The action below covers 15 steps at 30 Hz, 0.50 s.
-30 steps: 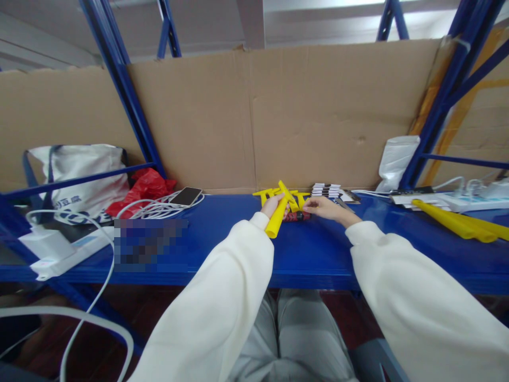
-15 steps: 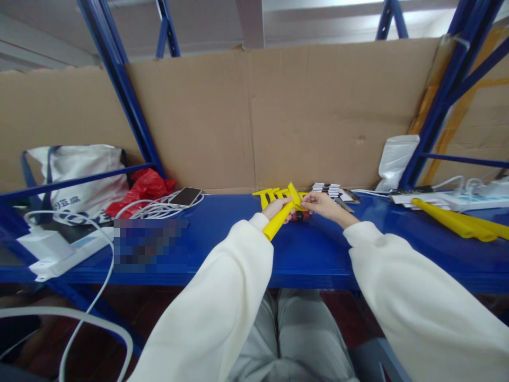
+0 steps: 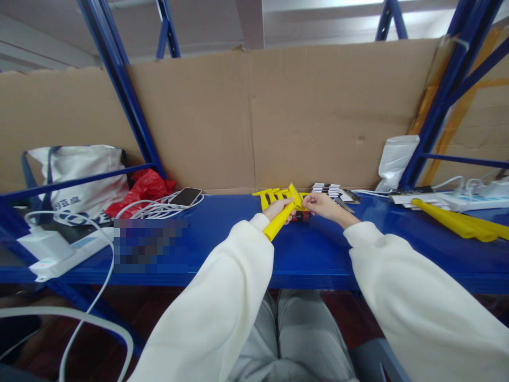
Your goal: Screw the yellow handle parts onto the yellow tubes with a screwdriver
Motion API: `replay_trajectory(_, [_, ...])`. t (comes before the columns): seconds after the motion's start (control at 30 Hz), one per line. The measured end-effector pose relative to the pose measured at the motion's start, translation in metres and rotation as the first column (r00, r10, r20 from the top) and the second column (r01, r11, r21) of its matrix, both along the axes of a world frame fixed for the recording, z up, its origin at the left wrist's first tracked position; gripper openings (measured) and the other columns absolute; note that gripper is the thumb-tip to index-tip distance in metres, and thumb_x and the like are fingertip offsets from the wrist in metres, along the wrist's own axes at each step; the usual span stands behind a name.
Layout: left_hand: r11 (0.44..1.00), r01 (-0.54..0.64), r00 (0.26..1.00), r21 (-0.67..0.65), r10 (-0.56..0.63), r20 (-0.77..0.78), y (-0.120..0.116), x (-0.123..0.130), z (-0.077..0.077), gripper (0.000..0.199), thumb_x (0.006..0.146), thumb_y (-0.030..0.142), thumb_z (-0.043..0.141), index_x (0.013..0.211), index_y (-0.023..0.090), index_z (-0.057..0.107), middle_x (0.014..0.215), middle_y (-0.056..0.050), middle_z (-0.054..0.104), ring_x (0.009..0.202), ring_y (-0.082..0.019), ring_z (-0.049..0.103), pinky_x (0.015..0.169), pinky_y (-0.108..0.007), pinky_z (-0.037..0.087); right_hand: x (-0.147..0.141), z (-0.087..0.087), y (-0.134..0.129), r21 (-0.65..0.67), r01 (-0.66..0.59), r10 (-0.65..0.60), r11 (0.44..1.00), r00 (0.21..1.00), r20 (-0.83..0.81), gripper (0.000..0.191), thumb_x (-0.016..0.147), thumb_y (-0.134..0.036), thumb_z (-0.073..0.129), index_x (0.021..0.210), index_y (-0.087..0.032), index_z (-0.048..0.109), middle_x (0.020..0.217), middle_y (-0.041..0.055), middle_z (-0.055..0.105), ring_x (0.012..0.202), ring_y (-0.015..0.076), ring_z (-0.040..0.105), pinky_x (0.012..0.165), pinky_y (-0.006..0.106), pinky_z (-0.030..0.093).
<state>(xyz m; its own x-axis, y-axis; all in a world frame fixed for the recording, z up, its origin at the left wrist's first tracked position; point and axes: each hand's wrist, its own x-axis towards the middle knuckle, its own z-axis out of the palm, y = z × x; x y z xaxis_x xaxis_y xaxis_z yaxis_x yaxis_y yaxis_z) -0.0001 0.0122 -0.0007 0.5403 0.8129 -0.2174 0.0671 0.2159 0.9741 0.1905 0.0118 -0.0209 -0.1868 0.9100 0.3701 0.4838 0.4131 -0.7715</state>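
My left hand (image 3: 278,209) is wrapped round the thick handle of a yellow scraper (image 3: 274,228), whose wide head points away and to the right. My right hand (image 3: 320,205) is at the right side of that head, thumb and fingertips pinched together. Anything between those fingertips is too small to make out. Just beneath the scraper head, a red and black tool (image 3: 301,215) lies on the blue tabletop, partly covered. Several more yellow scrapers (image 3: 264,199) lie side by side behind my left hand. Small white packets with black bands (image 3: 326,188) are stacked beyond my right hand.
Yellow handles (image 3: 449,220) lie at the right by a white power strip (image 3: 481,200). At the left are a phone (image 3: 186,197), coiled white cable, a red plastic bag (image 3: 145,188) and a cloth bag (image 3: 79,178). A cardboard wall (image 3: 318,116) stands behind the blue table (image 3: 318,254).
My right hand has shifted very slightly at the scraper head. The left hand and the scraper have barely moved.
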Motion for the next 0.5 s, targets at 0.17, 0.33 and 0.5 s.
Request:
replay_trajectory(0.17, [1.000, -0.014, 1.000, -0.011, 0.014, 0.017, 0.0000, 0.0011, -0.0007, 0.035, 0.105, 0.034, 0.037, 0.088, 0.016, 0.061, 0.054, 0.001, 0.049, 0.040, -0.010, 0.044, 0.043, -0.019, 0.030, 0.0007, -0.0010, 0.0014, 0.009, -0.001, 0.000, 1.000, 1.000, 0.013, 0.010, 0.076, -0.023, 0.063, 0.070, -0.021, 0.056, 0.053, -0.0046, 0.054, 0.047, 0.0105, 0.049, 0.050, 0.022, 0.040])
replay_trajectory(0.33, [0.999, -0.049, 0.999, -0.010, 0.049, 0.003, -0.0080, 0.0030, 0.0036, 0.038, 0.107, 0.034, 0.032, 0.085, 0.016, 0.059, 0.051, 0.002, 0.047, 0.037, -0.009, 0.040, 0.040, -0.018, 0.026, 0.0015, -0.0008, 0.0014, 0.020, -0.008, 0.008, 1.000, 1.000, 0.020, 0.009, 0.077, -0.022, 0.061, 0.069, -0.021, 0.056, 0.052, -0.0050, 0.053, 0.046, 0.0102, 0.047, 0.049, 0.022, 0.038])
replay_trajectory(0.5, [0.999, -0.039, 0.999, -0.014, 0.040, 0.019, -0.0025, 0.0034, -0.0001, 0.034, 0.105, 0.038, 0.040, 0.091, 0.016, 0.061, 0.052, 0.003, 0.047, 0.036, -0.008, 0.041, 0.039, -0.018, 0.028, 0.0007, 0.0004, -0.0010, 0.009, -0.011, 0.011, 1.000, 0.999, 0.032, 0.008, 0.077, -0.020, 0.061, 0.070, -0.021, 0.056, 0.054, -0.0049, 0.053, 0.047, 0.0105, 0.047, 0.050, 0.023, 0.039])
